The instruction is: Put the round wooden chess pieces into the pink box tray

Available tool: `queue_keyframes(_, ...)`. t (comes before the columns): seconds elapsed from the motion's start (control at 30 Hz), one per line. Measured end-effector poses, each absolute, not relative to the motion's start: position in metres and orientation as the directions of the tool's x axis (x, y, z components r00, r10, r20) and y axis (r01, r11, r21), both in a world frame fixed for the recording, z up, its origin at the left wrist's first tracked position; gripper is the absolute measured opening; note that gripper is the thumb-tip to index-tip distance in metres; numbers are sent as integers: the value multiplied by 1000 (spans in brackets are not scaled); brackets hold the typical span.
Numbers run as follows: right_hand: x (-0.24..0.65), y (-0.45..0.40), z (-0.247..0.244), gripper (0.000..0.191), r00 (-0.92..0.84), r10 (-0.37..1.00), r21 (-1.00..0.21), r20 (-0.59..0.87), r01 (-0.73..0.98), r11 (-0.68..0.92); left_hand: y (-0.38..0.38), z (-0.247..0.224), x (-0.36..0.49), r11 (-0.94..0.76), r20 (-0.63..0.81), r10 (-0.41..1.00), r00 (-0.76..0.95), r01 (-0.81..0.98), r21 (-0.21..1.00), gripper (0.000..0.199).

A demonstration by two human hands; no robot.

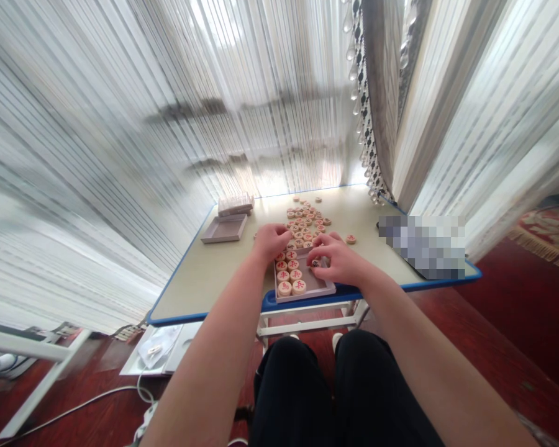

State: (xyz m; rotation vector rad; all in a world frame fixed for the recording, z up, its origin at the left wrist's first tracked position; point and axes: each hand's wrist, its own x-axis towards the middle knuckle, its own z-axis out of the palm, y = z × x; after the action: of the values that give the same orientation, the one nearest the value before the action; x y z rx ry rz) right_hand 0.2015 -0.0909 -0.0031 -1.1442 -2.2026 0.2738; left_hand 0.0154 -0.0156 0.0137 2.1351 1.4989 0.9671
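Observation:
Two columns of round xiangqi pieces with red characters lie along the left side of a shallow box at the table's near edge. My right hand is over the box's right half, thumb and fingers closed around a dark-lettered xiangqi piece. At the box's far left corner is my left hand, its fingers curled together beside the loose pieces; whatever they may hold is hidden. Just beyond the box a spread of loose xiangqi pieces covers the middle of the table, partly hidden by both hands.
On the left of the blue-edged table lies a second shallow tray, with a pale stacked box behind it. A single piece sits right of the spread. A blurred-out object rests at the right edge. Curtains hang behind.

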Motion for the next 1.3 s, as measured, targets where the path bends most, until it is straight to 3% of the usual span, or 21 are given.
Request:
queue_keyframes(0.97,202,-92,0,15,-390,782,-467,485,641,609,-22,17,17,-421,330,906,265,639,643,22)
queue_keyframes(1.07,203,-88,-2,15,-253,787,-479,562,677,559,-22,17,17,-424,323,905,276,632,649,21)
queue_keyframes(1.17,207,-82,-4,16,0,781,-536,625,727,429,-22,18,17,-419,327,908,263,620,663,20)
queue_keyframes(1.3,212,-76,-5,19,227,754,-612,616,741,277,-21,17,17,-412,336,911,241,583,700,17)
